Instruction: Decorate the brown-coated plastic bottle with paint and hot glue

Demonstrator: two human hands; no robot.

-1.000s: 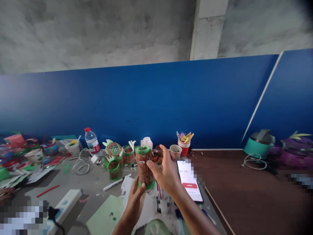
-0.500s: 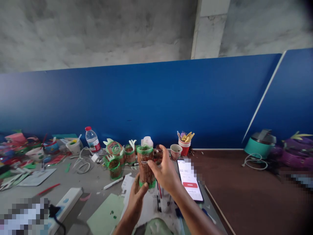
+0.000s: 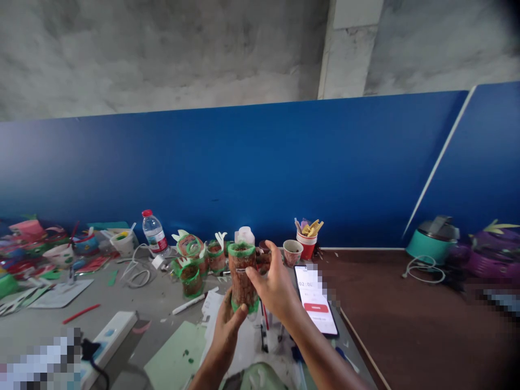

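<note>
A clear plastic container packed with brown material and banded in green at rim and base is held upright above the table. My left hand grips its base from below, thumb against the green band. My right hand wraps round its right side, fingers closed on the wall. Several similar green-banded containers with white paper leaves stand just behind it.
A phone with a lit timer screen lies to the right of my hands. Paper cups, a water bottle, cables, a power strip, a green sheet and craft scraps litter the grey table. A teal pot sits on the brown table at right.
The container and both hands have barely shifted; the left thumb has moved up onto the green base band. The view has steadied slightly.
</note>
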